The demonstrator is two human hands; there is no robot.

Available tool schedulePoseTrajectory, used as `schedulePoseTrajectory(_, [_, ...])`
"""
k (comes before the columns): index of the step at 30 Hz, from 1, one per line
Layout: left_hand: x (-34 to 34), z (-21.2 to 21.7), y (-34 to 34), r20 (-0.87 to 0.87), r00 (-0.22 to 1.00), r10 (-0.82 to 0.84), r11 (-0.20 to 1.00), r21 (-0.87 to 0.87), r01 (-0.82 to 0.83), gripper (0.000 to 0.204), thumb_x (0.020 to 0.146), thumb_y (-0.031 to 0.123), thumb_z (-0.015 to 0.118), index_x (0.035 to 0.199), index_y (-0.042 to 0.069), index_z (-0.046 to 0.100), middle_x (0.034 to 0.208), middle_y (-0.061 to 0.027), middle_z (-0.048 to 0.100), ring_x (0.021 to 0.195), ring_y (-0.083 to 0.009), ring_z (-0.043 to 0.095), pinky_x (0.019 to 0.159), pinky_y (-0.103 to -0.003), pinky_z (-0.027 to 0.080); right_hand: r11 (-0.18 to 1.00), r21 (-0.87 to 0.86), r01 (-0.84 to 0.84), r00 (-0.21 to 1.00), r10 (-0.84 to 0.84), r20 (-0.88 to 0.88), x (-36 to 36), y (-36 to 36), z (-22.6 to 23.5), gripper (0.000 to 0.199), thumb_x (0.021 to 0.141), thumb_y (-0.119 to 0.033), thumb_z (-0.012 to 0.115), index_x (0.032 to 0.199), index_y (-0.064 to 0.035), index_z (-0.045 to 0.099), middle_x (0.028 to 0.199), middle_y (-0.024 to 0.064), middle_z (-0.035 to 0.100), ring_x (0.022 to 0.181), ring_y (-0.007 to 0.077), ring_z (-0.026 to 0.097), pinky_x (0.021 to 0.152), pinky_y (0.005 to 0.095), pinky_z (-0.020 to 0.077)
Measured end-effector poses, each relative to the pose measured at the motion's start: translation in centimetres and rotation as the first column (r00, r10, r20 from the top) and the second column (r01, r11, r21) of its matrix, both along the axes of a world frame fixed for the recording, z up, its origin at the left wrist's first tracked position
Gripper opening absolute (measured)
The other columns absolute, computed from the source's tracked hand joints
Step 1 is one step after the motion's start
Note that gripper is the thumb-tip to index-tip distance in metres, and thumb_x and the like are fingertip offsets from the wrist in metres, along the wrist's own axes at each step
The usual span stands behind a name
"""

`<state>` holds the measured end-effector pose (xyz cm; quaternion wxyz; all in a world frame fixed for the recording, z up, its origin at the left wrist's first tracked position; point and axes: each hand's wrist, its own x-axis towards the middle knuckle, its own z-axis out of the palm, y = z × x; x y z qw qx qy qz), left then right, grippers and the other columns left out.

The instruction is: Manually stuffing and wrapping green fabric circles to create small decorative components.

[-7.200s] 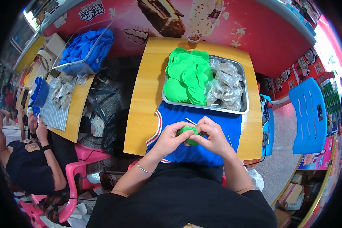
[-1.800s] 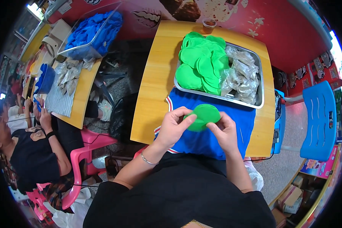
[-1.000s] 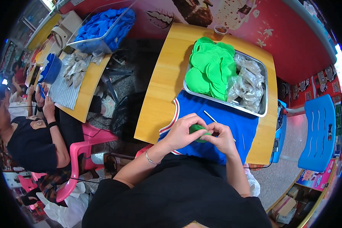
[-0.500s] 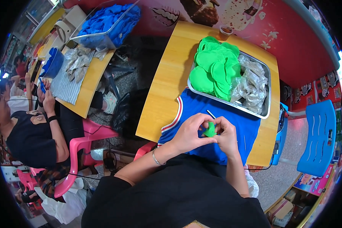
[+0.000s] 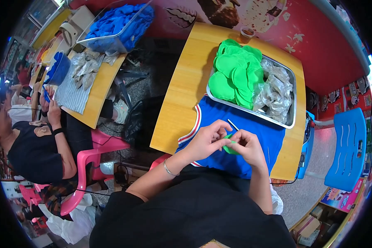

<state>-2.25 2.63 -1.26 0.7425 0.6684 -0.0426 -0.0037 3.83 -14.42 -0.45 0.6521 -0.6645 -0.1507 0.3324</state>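
A small folded piece of green fabric (image 5: pixel 229 150) is pinched between both hands above the blue cloth. The fingertips of my left hand (image 5: pixel 207 141) are closed on its left side. My right hand (image 5: pixel 250 149) grips it from the right with thumb and fingers. Just beyond the fingers is a thin white stick (image 5: pixel 233 125); I cannot tell whether it is held or lies on the cloth. The blue garment-like cloth (image 5: pixel 213 113) with a striped edge is spread under the hands. A thin pale line (image 5: pixel 269 153), perhaps a needle or thread, shows on its right.
Beyond the cloth stands a metal tray (image 5: pixel 294 105) with stacked green fabric discs (image 5: pixel 235 74) and filled clear plastic bags (image 5: pixel 273 95). A cup (image 5: pixel 246 34) is at the table's far edge. A blue chair (image 5: pixel 346 149) stands right; a co-worker (image 5: pixel 37 149) sits left, holding something blue.
My fingers have shifted on the green fabric, which now sits lower and flatter between them. More of the white stick shows. The view has moved slightly.
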Motion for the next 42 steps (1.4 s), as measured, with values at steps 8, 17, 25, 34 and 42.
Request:
schedulePoseTrajectory(8, [0.4,0.4,0.3,-0.063,0.998,0.009,1.000,0.017,-0.008,0.010,0.085,0.003,0.059,0.091,0.002,0.051,0.080,-0.0014,0.052,0.070,-0.0057,0.056,0.057,-0.019,0.045,0.987,-0.033,0.157,0.976,-0.150,0.160,-0.5,1.0,-0.9,0.008,0.082,-0.006,0.061,0.085,0.0014,0.059,0.078,0.0035,0.060,0.071,0.0082,0.055,0.064,0.0225,0.0446])
schedulePoseTrajectory(17, [1.2,-1.3,-0.2,0.003,0.994,0.111,0.973,0.202,-0.109,0.008,0.081,0.000,0.057,0.087,0.001,0.052,0.076,-0.0003,0.051,0.063,-0.0044,0.050,0.053,-0.020,0.042,0.953,-0.134,0.273,0.844,-0.170,0.509,-1.0,2.0,-0.4,0.007,0.080,-0.003,0.062,0.077,0.0003,0.057,0.070,0.0006,0.055,0.062,0.0051,0.048,0.054,0.0207,0.0376])
schedulePoseTrajectory(25, [0.9,-2.7,-1.9,-0.163,0.973,0.160,0.960,-0.202,-0.192,0.011,0.083,0.001,0.057,0.086,0.004,0.046,0.074,0.0002,0.051,0.063,-0.0042,0.048,0.055,-0.019,0.040,0.947,-0.062,0.316,0.675,-0.178,0.716,-1.1,2.7,1.0,0.008,0.075,0.001,0.065,0.077,0.0018,0.057,0.074,0.0087,0.053,0.065,0.0168,0.050,0.056,0.0261,0.0383])
schedulePoseTrajectory(34, [1.7,-2.2,-2.2,0.069,0.907,0.416,0.909,-0.022,-0.416,0.016,0.079,-0.002,0.058,0.088,0.003,0.046,0.074,-0.0027,0.050,0.062,-0.0072,0.050,0.055,-0.021,0.042,0.934,-0.104,0.343,0.650,-0.156,0.744,-0.8,2.5,1.1,0.010,0.074,0.001,0.065,0.081,0.0008,0.059,0.075,0.0115,0.056,0.066,0.0227,0.055,0.059,0.0303,0.0441])
schedulePoseTrajectory(42, [2.8,-1.1,-1.6,0.560,0.729,0.393,0.756,0.254,-0.603,0.021,0.070,-0.007,0.065,0.087,0.000,0.055,0.082,-0.0090,0.056,0.070,-0.0204,0.059,0.061,-0.027,0.049,0.935,-0.009,0.355,0.659,-0.244,0.711,-1.1,2.5,1.4,0.009,0.076,0.002,0.064,0.080,0.0005,0.057,0.075,0.0107,0.057,0.064,0.0201,0.056,0.058,0.0290,0.0447])
